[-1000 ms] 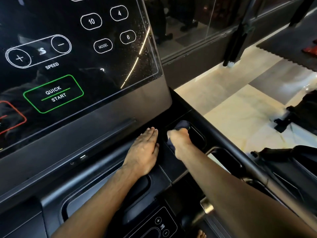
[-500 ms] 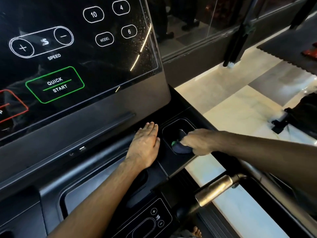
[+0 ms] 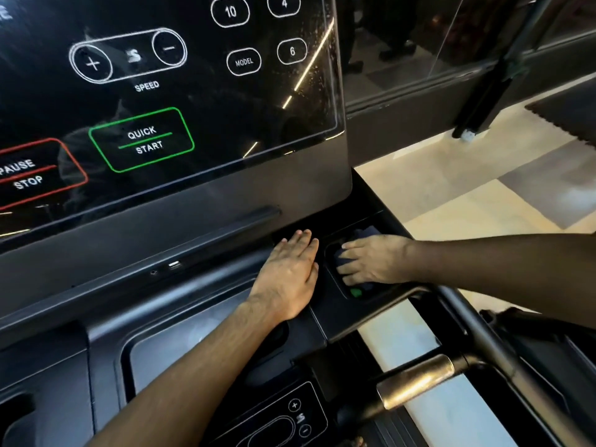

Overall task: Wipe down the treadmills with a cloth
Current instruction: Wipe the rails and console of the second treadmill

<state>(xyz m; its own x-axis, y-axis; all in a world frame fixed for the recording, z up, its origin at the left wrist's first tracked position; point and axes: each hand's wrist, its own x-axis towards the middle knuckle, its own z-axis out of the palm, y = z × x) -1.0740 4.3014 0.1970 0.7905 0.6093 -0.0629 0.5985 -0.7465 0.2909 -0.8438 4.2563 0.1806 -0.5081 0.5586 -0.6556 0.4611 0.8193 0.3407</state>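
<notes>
Dim console (image 3: 180, 201) with streak glare on its right edge; bright daylight on the floor (image 3: 451, 201) at right; slight blur, curved edges.

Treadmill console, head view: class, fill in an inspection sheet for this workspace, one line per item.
Surface: treadmill console, black, touch panel lit.
Job's things: dark blue cloth inside the cup-holder recess.
Clutter: small green item in the recess.
Grippers: left hand rests flat on the console; right hand presses the cloth, fingers bent over it.
Cables: nothing seen.
Surroundings: metal handlebar, pale tiled floor, glass partition.
</notes>
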